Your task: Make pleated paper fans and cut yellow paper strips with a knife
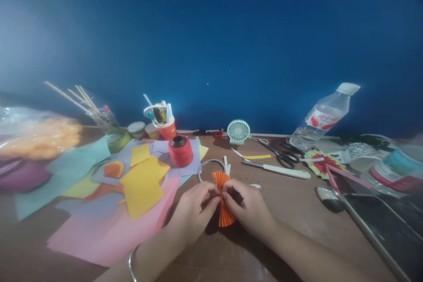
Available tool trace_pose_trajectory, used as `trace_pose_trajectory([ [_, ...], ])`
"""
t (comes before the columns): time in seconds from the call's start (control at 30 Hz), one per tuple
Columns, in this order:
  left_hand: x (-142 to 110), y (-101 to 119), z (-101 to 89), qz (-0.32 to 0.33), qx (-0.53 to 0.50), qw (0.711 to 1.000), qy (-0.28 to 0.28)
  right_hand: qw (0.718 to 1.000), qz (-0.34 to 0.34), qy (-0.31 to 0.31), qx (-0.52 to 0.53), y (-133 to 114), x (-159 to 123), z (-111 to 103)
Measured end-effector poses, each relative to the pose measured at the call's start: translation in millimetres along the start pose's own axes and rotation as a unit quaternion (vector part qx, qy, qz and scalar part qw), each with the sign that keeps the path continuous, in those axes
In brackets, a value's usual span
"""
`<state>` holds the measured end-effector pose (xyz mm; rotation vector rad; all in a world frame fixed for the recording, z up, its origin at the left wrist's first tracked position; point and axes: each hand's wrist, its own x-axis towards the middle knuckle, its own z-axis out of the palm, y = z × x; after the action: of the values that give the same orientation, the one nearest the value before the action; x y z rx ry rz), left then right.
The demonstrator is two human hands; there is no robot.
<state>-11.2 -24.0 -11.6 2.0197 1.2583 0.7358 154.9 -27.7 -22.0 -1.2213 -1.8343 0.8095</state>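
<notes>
Both of my hands pinch a pleated orange paper fan at its middle, low in the centre of the view. My left hand grips it from the left with thumb and fingers pressed together. From the right, my right hand closes its fingers on the same fold. The fan stands upright, spread at top and bottom, just above the brown table. A thin bangle circles my left wrist.
Coloured paper sheets lie at left, with a red thread spool and a cup of pens behind. A small fan, scissors, a cutter, a water bottle and a paper rosette stand at right.
</notes>
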Motion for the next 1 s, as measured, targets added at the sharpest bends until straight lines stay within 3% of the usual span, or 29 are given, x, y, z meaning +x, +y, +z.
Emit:
trace_pose_trajectory([
  [0.57,0.4,-5.6,0.7,0.093,0.044,0.994,0.028,0.993,0.033,-0.008,0.114,3.4,0.0,5.3],
  [0.77,-2.2,-5.9,1.7,0.076,0.054,0.995,0.033,0.993,0.018,-0.023,0.116,3.8,2.2,4.1],
  [1.0,-3.7,-8.8,3.2,0.058,0.056,0.996,0.046,0.998,-0.011,-0.038,0.046,-1.8,-0.3,1.7],
])
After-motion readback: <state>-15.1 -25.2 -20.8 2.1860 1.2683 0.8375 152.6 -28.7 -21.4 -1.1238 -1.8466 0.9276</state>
